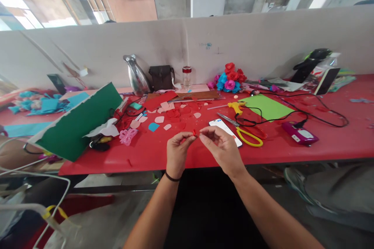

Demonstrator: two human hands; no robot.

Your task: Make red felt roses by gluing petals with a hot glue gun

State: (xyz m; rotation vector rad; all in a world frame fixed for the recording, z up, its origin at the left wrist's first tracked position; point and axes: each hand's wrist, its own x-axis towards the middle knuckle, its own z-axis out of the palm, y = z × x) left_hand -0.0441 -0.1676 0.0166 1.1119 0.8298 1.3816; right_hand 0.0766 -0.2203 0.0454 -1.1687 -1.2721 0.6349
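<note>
My left hand (179, 149) pinches a small red paper piece (194, 133) between thumb and fingertips, above the table's front edge. Close beside it, my right hand (222, 148) has its thumb and fingertips brought together at the piece's right side; what they hold, if anything, is too small to make out. Behind my right hand lies a phone (221, 123) with a lit screen, partly covered by the hand. Scissors (248, 136) with yellow handles rest to its right. A yellow glue gun (236, 107) lies farther back.
Cut paper petals (159, 119) and red scraps litter the red table (292, 140). A green board (78, 124) leans at left, near a pink coil (127, 136). Paper flowers (230, 78), a steel jug (136, 76) and a jar (186, 77) stand behind. Cables run by a purple box (300, 133).
</note>
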